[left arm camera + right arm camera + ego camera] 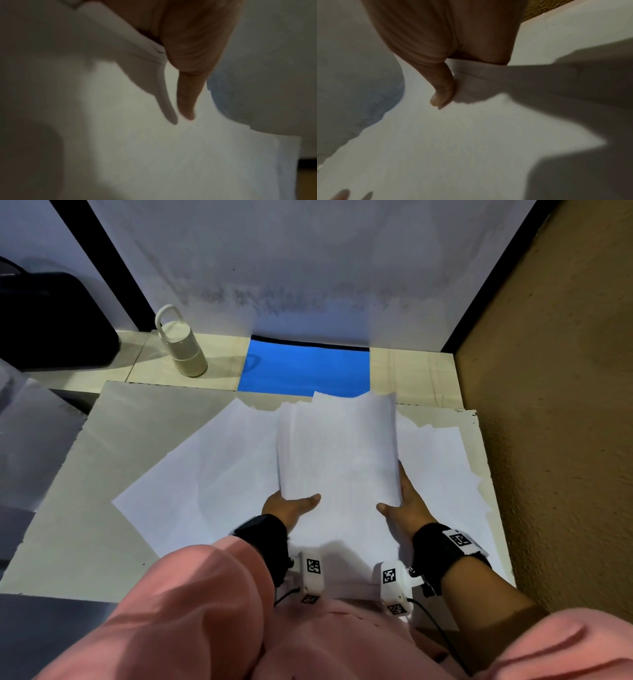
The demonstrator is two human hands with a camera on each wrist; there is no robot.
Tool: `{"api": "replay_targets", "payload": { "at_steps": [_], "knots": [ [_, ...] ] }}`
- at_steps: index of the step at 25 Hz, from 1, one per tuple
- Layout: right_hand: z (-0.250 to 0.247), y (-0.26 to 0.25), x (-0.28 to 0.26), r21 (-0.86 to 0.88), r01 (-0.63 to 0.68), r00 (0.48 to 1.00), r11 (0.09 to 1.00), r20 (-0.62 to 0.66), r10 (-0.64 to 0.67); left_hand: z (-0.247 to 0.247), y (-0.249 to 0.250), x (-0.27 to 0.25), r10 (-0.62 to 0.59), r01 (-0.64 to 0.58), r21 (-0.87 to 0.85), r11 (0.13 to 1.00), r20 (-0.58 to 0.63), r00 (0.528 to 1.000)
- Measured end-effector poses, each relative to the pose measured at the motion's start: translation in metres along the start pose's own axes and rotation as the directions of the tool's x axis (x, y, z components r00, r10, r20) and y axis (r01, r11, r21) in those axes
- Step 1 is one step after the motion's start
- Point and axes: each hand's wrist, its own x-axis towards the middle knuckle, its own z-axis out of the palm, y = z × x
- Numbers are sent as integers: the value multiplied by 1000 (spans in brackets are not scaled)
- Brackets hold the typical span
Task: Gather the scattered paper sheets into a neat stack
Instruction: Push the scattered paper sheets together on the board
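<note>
A thick stack of white paper sheets (337,446) is held up off the table, its top leaning away from me. My left hand (291,506) grips its lower left edge, thumb on the front face. My right hand (406,501) grips its lower right edge the same way. In the left wrist view the left hand's thumb (187,83) lies on the stack (171,155). In the right wrist view the right hand's thumb (441,86) presses on the stack (471,142). Loose sheets (205,474) lie fanned on the table under and beside the stack, some to the right (442,460).
The sheets lie on a pale board (78,508). Behind it stand a beige bottle (181,344) with a loop handle and a blue mat (308,371). A brown textured wall (548,405) closes the right side. A black object (51,320) sits at the far left.
</note>
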Motion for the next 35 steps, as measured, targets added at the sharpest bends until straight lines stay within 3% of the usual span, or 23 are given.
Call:
{"api": "replay_targets", "payload": {
  "at_steps": [2, 5, 10, 13, 15, 17, 22, 27, 30, 33, 34, 35],
  "knots": [
    [2, -1, -2, 57, -38, 999, 998, 2, 38, 4, -2, -2, 15, -11, 133, 991, -33, 999],
    [-3, 7, 0, 163, -162, 980, 973, -87, 178, -5, 0, -7, 88, -35, 254, 967, -199, 976],
    [-23, 6, -3, 30, -194, 960, 981, -198, 196, -42, 0, -7, 107, 23, 371, 929, -326, 939],
    [-13, 1, -5, 60, -175, 976, 983, -117, 181, -31, -1, -9, 132, 0, 407, 914, -296, 946],
    [3, 1, 0, 173, -203, 963, 964, -140, 228, -14, -3, -8, 156, -28, 409, 912, -282, 947],
    [18, 2, 3, 163, -239, 945, 957, -189, 268, -2, -4, -9, 166, -28, 425, 905, -291, 942],
    [24, 5, 2, 53, -238, 964, 970, -108, 243, -8, 4, -4, 138, -86, 259, 962, -187, 973],
    [19, -1, 7, 187, -231, 955, 955, -144, 259, -14, 7, -4, 151, -128, 144, 981, -161, 975],
    [26, 4, 9, -4, -289, 950, 957, -123, 286, -8, -5, -5, 88, -77, 75, 994, -160, 983],
    [15, 6, 6, -189, -213, 949, 959, -273, 157, -17, -10, -7, 134, -78, 256, 964, -210, 969],
    [5, 6, 5, -387, -211, 943, 897, -322, 83, -23, -10, -8, 146, -72, 285, 956, -250, 957],
    [-6, 5, 4, -638, -250, 945, 729, -324, 40, -29, -9, -8, 143, -61, 275, 960, -291, 946]
  ]
}}
